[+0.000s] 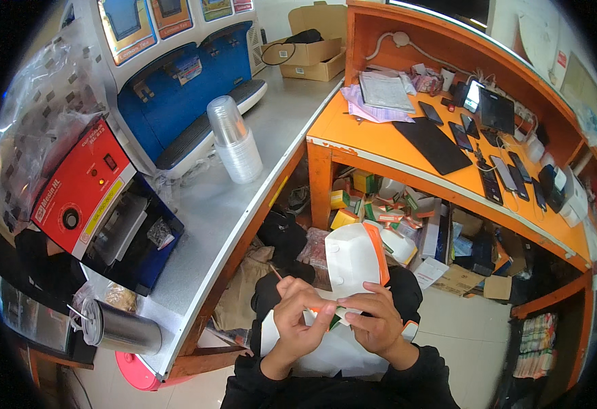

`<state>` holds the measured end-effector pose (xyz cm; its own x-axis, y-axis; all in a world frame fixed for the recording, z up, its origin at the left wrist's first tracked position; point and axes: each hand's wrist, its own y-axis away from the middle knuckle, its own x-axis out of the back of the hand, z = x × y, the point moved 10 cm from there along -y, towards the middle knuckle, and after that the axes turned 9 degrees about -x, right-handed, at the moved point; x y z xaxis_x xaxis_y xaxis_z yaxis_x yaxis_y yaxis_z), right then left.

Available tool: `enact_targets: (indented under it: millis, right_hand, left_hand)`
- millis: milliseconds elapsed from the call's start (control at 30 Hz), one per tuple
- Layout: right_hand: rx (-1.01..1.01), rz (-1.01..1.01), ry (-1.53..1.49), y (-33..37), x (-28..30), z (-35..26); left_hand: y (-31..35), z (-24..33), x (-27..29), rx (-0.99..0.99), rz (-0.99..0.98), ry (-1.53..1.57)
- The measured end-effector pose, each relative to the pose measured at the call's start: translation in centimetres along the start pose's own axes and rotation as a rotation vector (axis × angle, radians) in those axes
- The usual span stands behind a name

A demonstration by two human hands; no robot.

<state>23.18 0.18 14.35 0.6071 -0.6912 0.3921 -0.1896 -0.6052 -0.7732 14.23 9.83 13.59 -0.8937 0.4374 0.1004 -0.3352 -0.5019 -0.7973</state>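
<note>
a white paper box with orange trim (354, 258) is held up over the lap, between both hands. its lower edge is pinched by the left hand (300, 315), fingers curled in a clenched grip, and by the right hand (378, 320), wrist bent inward. a grey tabletop (244, 204) lies to the left.

A grey counter (271, 129) runs up the left side. On it stands a stack of clear plastic cups (236, 140), with a red sealing machine (84, 187) nearer and a blue drink dispenser (189, 88) behind. Right of the counter, an orange desk (373, 140) holds phones and papers.
</note>
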Motion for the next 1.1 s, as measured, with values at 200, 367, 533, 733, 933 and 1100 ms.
enact_targets:
  millis: [200, 367, 533, 733, 933, 1100]
  right_hand:
    - [-0.364, -0.286, -0.474, 0.0, -1.7, 3.2]
    - [-0.691, -0.318, -0.937, 2.5, -5.9, 4.1]
    - [-0.194, 0.113, -0.475, 3.3, -3.9, -0.6]
    - [-0.295, 0.295, -0.409, 3.0, 1.4, 3.6]
    - [-0.666, 0.094, -0.581, 0.7, -1.6, 6.6]
    - [-0.465, -0.094, -0.517, 0.3, -1.0, 3.1]
  left_hand:
    - [0.7, 0.9, -0.4, -0.106, -0.125, -0.094]
    - [3.8, 5.8, 2.1, -0.625, 0.183, -0.52]
    - [4.7, 3.5, 4.2, -0.639, 0.356, -0.46]
    - [2.1, 0.9, 3.1, 0.009, -0.121, -0.518]
    - [2.3, -0.1, -1.4, 0.553, -0.071, 0.598]
    - [2.2, -2.3, -0.9, 0.484, 0.163, 0.603]
